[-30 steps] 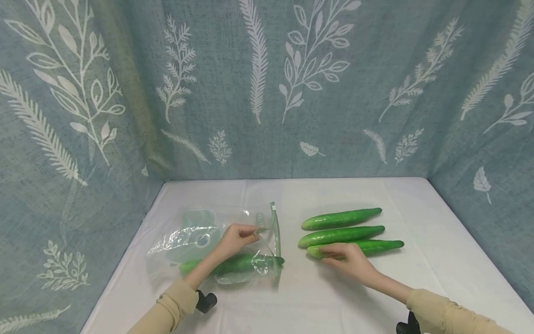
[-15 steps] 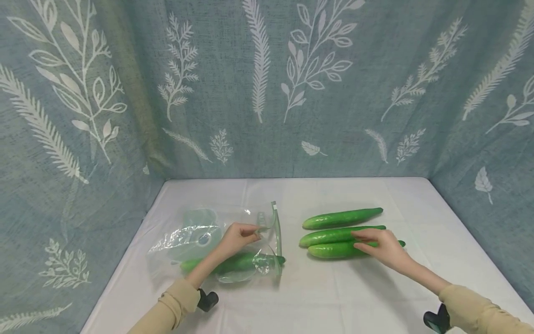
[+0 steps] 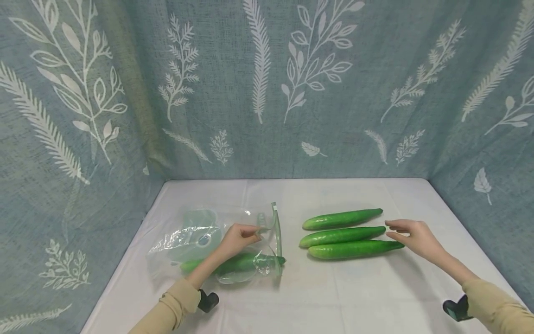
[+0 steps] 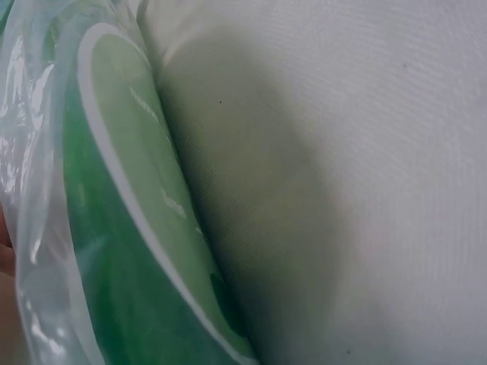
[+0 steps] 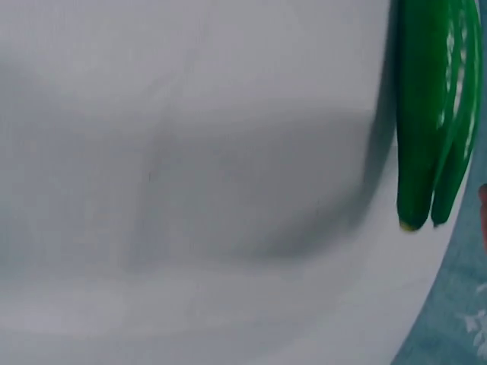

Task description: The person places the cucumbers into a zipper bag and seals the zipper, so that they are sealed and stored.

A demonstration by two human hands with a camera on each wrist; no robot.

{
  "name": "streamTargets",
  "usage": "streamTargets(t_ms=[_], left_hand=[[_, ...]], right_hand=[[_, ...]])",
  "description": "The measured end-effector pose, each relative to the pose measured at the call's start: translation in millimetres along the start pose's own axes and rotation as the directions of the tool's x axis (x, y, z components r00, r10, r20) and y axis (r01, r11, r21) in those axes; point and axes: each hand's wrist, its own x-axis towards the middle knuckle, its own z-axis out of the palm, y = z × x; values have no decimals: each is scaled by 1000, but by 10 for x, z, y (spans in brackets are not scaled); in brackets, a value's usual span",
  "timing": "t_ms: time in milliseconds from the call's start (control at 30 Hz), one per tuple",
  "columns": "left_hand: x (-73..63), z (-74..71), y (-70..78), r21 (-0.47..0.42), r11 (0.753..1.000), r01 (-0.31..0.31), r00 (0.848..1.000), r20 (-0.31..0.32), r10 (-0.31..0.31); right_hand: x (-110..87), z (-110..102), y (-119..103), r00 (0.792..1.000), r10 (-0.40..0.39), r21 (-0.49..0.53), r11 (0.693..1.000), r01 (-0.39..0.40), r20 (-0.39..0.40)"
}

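My left hand (image 3: 238, 239) pinches the mouth edge of a clear zip bag (image 3: 192, 232) that lies at the left with its opening toward the right. Inside the bag, along its near side, is one cucumber (image 3: 246, 263), partly behind my left wrist. In the left wrist view, bag film (image 4: 46, 152) with green, white-outlined print fills the left side. Three loose cucumbers lie side by side at the right: a far one (image 3: 342, 219), a middle one (image 3: 333, 237) and a near one (image 3: 354, 249). My right hand (image 3: 415, 237) hovers at their narrow right ends, fingers loosely bent and holding nothing.
A white cloth (image 3: 317, 297) covers the table. Blue-green curtains (image 3: 267, 139) with white leaf patterns stand at the back and both sides. Dark wrist cameras sit under both sleeves, the left wrist camera (image 3: 207, 300) close over the cloth.
My right hand has moved right along the near cucumber, from its pale left end to beyond its narrow tip. The left hand keeps its pinch on the bag; the cucumbers lie as before.
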Motion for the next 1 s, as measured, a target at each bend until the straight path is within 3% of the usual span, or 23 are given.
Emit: streamTargets(t_ms=[167, 333, 433, 633, 833, 1000], left_hand=[[1, -13, 9, -5, 1000, 8, 1000, -7, -8], [9, -15, 7, -7, 1000, 0, 1000, -6, 0], [12, -12, 4, -23, 1000, -2, 1000, 1, 2], [23, -19, -20, -21, 1000, -17, 1000, 5, 17], [17, -14, -17, -16, 1000, -10, 1000, -4, 10], [-19, -11, 52, -13, 1000, -2, 1000, -4, 2]], right_hand=[[-17, -112, 155, 995, 88, -12, 996, -87, 44], [-22, -185, 303, 973, 168, 29, 984, -174, 161], [-35, -208, 367, 950, 200, 47, 975, -217, 240], [-59, -214, 425, 879, 232, 90, 952, -294, 416], [-108, -122, 455, 813, 241, 218, 887, -406, 530], [-122, -54, 460, 792, 234, 289, 842, -455, 563]])
